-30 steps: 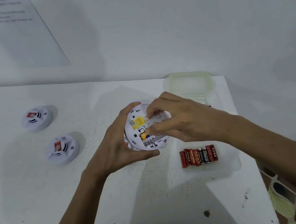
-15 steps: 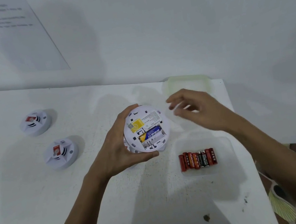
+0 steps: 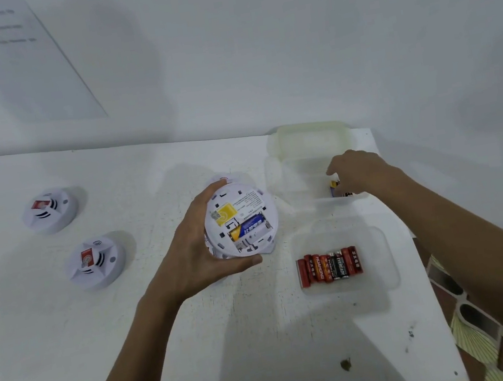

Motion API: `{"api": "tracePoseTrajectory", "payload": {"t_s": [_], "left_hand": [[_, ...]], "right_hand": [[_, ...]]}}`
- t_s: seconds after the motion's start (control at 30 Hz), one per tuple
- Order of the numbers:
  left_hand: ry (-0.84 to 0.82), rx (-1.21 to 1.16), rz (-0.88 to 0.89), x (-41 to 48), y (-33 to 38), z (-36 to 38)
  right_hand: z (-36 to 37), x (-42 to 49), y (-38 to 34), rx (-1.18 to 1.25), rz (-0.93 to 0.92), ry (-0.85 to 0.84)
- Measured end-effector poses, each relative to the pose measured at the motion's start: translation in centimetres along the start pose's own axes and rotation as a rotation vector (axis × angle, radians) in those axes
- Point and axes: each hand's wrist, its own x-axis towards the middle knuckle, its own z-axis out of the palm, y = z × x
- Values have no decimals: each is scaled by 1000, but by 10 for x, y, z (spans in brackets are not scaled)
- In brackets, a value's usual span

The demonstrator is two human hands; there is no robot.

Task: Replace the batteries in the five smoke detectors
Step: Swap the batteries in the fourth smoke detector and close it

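The right hand [image 3: 360, 171] is curled into the box [image 3: 277, 173] over a battery [image 3: 335, 185]; grip cannot be told. The detector [image 3: 239, 205] is gripped back-up by the left hand [image 3: 194, 254]; polarity should be checked at the empty slot [image 3: 251, 241] beside the blue cell [image 3: 247, 227].

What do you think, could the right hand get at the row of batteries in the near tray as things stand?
Probably yes. The right hand is at the far tray; the row of batteries lies uncovered in the near tray, and the left hand holds the smoke detector aside.
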Motion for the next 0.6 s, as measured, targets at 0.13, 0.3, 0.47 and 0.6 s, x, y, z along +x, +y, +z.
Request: {"api": "tracePoseTrajectory", "payload": {"t_s": [0.13, 0.3, 0.47, 0.6], "left_hand": [[-14, -15, -7, 1, 1, 0], [10, 40, 38, 1, -2, -4], [19, 29, 47, 2, -3, -5], [5, -27, 28, 2, -10, -2]], "right_hand": [[3, 6, -2, 20, -5, -2], [13, 9, 2, 143, -57, 66], [12, -16, 1, 590, -112, 225], [-2, -67, -34, 1128, -142, 453]]}}
